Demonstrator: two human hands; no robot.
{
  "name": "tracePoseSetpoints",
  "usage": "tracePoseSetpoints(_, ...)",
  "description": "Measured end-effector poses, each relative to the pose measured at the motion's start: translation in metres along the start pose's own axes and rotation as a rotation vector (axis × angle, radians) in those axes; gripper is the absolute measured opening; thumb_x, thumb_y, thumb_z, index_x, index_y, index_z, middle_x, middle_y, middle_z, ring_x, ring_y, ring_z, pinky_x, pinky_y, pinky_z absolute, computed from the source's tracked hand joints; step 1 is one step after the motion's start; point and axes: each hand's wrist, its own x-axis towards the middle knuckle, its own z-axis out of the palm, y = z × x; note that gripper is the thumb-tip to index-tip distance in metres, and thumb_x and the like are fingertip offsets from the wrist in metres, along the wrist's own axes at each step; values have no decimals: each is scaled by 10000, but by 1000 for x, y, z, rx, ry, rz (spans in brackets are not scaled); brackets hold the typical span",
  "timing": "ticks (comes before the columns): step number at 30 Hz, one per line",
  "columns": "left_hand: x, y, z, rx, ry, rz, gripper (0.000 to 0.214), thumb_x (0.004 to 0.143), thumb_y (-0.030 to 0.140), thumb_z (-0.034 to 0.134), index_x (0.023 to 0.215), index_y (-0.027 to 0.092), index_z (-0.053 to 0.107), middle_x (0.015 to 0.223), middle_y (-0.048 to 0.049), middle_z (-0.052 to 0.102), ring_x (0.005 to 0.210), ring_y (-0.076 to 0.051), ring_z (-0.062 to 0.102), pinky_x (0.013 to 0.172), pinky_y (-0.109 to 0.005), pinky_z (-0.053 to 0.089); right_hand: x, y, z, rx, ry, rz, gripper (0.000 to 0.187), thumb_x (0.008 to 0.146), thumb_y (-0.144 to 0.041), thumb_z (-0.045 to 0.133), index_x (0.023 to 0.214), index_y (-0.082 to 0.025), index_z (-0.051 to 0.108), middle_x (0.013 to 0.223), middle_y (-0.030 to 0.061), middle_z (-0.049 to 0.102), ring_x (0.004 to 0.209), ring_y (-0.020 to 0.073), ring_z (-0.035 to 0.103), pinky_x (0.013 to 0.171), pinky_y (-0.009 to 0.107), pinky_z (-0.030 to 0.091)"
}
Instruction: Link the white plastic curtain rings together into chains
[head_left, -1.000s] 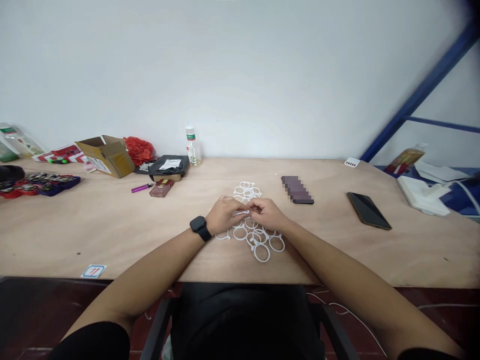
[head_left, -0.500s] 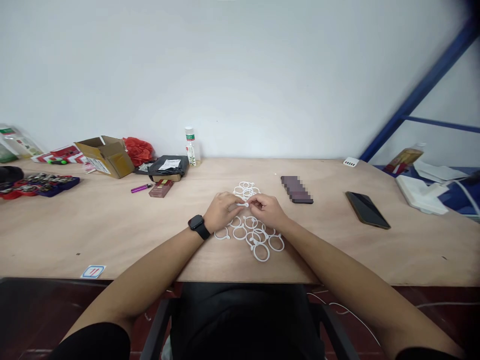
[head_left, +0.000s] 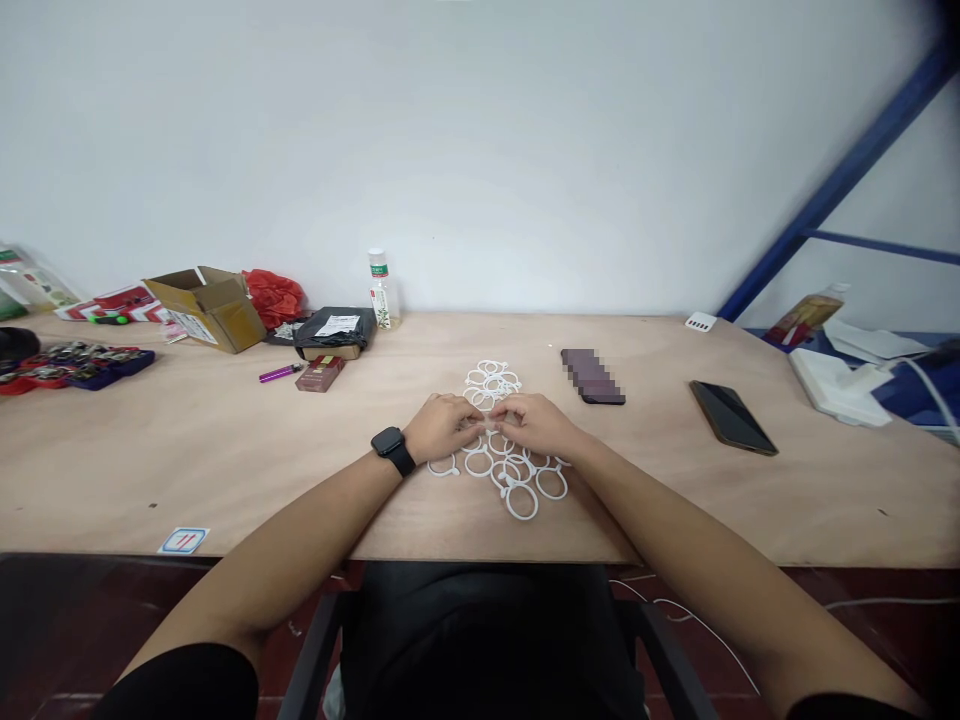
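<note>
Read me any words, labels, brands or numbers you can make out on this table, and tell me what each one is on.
No text here is legible.
Small bottle with a green-and-white label: too small to read.
Cardboard box with a white sticker: print blurred.
Black parcel with a white shipping label: unreadable.
Sticker at the table's near edge: red strokes in a blue border, not readable.
Dark red pack: marking too small.

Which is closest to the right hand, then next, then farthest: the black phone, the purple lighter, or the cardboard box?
From the right hand:
1. Black phone, to its right.
2. Purple lighter, off to the left, past the left hand.
3. Cardboard box, far left, near the wall.
</note>
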Motion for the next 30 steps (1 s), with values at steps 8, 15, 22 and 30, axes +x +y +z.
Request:
tracePoseSetpoints(8, 1, 2, -1, -51, -27, 22, 246, 906, 364, 537, 891, 200, 720, 816, -28, 718, 785, -158, 648, 777, -264, 457, 2, -2, 3, -61, -51, -50, 93, 781, -168, 638, 821, -206, 713, 805, 27, 688, 769, 164, 614, 696, 265, 436)
tracePoseSetpoints(15, 2, 7, -2, -210, 56, -95, 251, 908, 315, 515, 887, 180, 726, 788, -18, 713, 719, -137, 627, 708, -240, 461, 1, -5, 7, 58, 171, -142, 113, 835, -182, 591, 836, -202, 703, 776, 26, 677, 690, 142, 585, 659, 267, 442)
tracePoseSetpoints(22, 2, 9, -1, -448, 144, -183, 223, 875, 297, 558, 924, 170, 735, 873, -27, 740, 775, -154, 663, 705, -242, 508, 0, -12, 9, 164, 269, -123, 91, 847, -219, 606, 820, -213, 692, 777, 24, 682, 659, 139, 575, 639, 274, 447)
tracePoseSetpoints(30, 2, 9, -3, -439, 215, -110, 170, 841, 279, 616, 900, 165, 727, 873, -38, 740, 801, -157, 668, 756, -261, 528, 0, -16, 10, 219, 280, -130, 120, 861, -248, 598, 770, -203, 662, 755, 33, 668, 668, 146, 577, 630, 277, 453)
